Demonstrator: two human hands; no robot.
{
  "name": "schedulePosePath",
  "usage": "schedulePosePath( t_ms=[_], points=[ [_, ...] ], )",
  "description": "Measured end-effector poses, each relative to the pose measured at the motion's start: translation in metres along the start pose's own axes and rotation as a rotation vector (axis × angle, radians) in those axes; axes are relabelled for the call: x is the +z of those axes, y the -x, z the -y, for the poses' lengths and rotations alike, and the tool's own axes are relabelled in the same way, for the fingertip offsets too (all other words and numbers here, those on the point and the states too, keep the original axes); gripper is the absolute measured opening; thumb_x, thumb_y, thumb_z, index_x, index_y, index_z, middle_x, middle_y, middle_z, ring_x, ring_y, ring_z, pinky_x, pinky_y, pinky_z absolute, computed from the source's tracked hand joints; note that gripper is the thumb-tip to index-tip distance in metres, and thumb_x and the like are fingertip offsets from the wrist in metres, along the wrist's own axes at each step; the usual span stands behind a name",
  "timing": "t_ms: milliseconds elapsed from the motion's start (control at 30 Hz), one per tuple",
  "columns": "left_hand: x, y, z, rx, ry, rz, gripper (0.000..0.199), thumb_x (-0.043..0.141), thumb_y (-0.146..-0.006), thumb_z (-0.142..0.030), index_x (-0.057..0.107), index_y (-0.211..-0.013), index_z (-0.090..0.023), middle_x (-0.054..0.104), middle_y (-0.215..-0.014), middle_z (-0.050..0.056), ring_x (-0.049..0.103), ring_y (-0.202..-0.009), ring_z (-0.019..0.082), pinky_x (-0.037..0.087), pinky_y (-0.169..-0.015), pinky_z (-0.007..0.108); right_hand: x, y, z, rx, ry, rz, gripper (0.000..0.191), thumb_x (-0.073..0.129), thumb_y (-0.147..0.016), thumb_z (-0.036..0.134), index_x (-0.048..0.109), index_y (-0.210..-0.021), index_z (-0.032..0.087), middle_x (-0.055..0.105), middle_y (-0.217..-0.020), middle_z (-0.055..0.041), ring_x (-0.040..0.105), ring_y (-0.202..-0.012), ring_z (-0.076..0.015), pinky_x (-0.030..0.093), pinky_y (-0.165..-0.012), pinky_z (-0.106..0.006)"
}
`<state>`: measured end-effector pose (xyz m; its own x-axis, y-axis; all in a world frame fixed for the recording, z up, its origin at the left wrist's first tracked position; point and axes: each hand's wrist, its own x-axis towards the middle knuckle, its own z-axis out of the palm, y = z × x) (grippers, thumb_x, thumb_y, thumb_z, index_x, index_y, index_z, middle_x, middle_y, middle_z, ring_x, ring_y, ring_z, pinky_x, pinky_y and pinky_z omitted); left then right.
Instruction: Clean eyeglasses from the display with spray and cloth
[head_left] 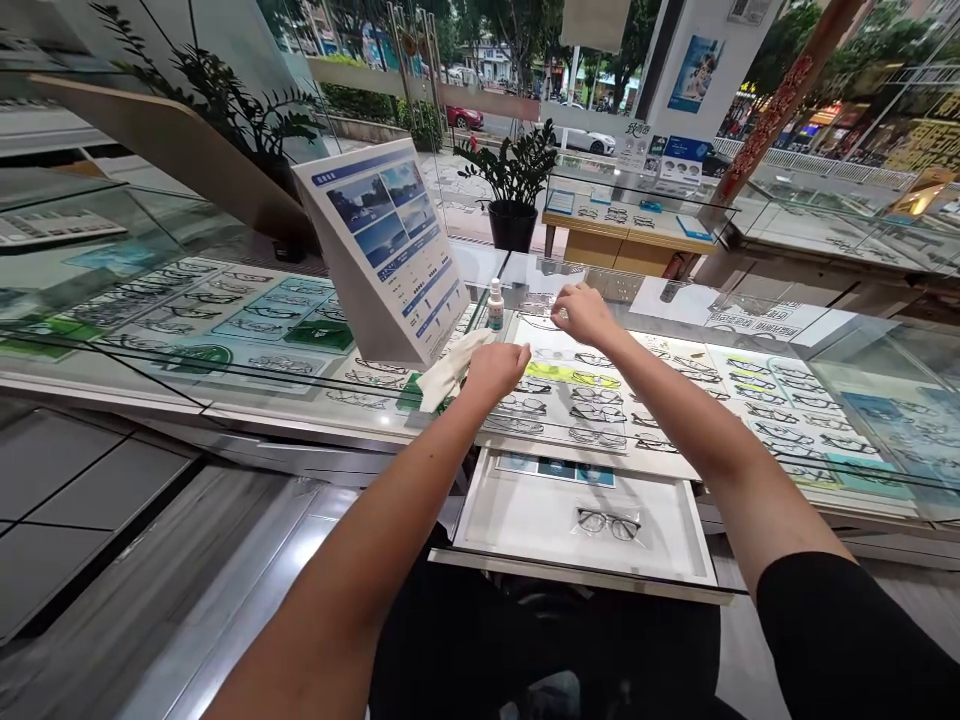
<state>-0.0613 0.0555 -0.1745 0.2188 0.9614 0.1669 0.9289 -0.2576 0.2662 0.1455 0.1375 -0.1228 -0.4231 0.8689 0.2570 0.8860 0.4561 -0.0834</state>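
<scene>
My left hand (498,370) is closed above the glass counter, and a pale cleaning cloth (448,378) trails out from its left side. The fingertips are partly hidden. A little farther off, my right hand (583,314) is bent at the wrist with its fingers pinched together. What they hold is hidden or too small to name. Thin clear eyewear (537,308) shows just left of those fingers; whether they touch it, I cannot tell. Between and beyond my hands a small white spray bottle (495,304) stands upright.
A tilted calendar-like display board (397,250) stands left of my hands. Under the counter glass lie rows of eyeglasses (598,395). Below, a white drawer (517,510) is pulled out, holding black-rimmed glasses (608,524) on a clear wrapper. A potted plant (513,185) stands beyond the counter.
</scene>
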Motion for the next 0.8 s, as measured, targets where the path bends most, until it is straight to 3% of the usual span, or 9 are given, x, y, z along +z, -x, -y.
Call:
schedulePosePath(
  t_ms=[200, 367, 567, 700, 800],
  points=[
    [0.0, 0.0, 0.0, 0.009, 0.034, 0.017, 0.07, 0.029, -0.111, -0.056, 0.079, -0.082, -0.017, 0.075, -0.078, 0.017, 0.066, -0.076, 0.031, 0.032, -0.068, 0.042, 0.015, -0.013, 0.006, 0.041, 0.001, 0.033, 0.026, 0.064, -0.104, 0.027, 0.087, -0.103, 0.016, 0.076, -0.123, -0.0215, 0.059, -0.12, -0.0403, 0.046, -0.109, -0.059],
    [-0.002, 0.002, -0.001, 0.002, 0.045, 0.009, 0.07, 0.03, -0.11, -0.058, 0.078, -0.081, -0.017, 0.076, -0.079, 0.017, 0.067, -0.076, 0.031, 0.033, -0.067, 0.042, 0.007, 0.002, 0.014, 0.057, -0.09, 0.023, 0.023, 0.063, -0.102, 0.024, 0.083, -0.096, 0.017, 0.079, -0.118, -0.0182, 0.064, -0.115, -0.0356, 0.048, -0.106, -0.052],
    [-0.001, -0.001, 0.0, 0.002, 0.029, 0.008, 0.061, 0.04, -0.106, -0.06, 0.077, -0.08, -0.019, 0.076, -0.08, 0.017, 0.07, -0.08, 0.033, 0.037, -0.068, 0.041, -0.037, 0.069, 0.026, 0.045, -0.416, 0.082, 0.021, 0.063, -0.101, 0.034, 0.078, -0.096, 0.02, 0.082, -0.105, -0.008, 0.072, -0.096, -0.0224, 0.054, -0.087, -0.036],
    [0.002, -0.002, 0.0, 0.014, -0.005, 0.004, 0.05, 0.044, -0.104, -0.051, 0.077, -0.083, -0.019, 0.078, -0.086, 0.018, 0.072, -0.086, 0.034, 0.038, -0.07, 0.041, -0.063, 0.129, 0.039, 0.084, -1.085, 0.322, 0.019, 0.075, -0.087, 0.04, 0.075, -0.084, 0.021, 0.08, -0.089, -0.0036, 0.07, -0.091, -0.0196, 0.054, -0.093, -0.036],
    [0.002, -0.001, -0.001, 0.052, -0.034, 0.01, 0.049, 0.042, -0.104, -0.048, 0.076, -0.083, -0.019, 0.078, -0.085, 0.018, 0.072, -0.085, 0.033, 0.039, -0.073, 0.041, -0.062, 0.17, 0.051, 0.148, -1.224, 0.516, 0.017, 0.078, -0.079, 0.038, 0.075, -0.08, 0.021, 0.078, -0.085, -0.0025, 0.067, -0.084, -0.0175, 0.053, -0.089, -0.035]
  ],
)
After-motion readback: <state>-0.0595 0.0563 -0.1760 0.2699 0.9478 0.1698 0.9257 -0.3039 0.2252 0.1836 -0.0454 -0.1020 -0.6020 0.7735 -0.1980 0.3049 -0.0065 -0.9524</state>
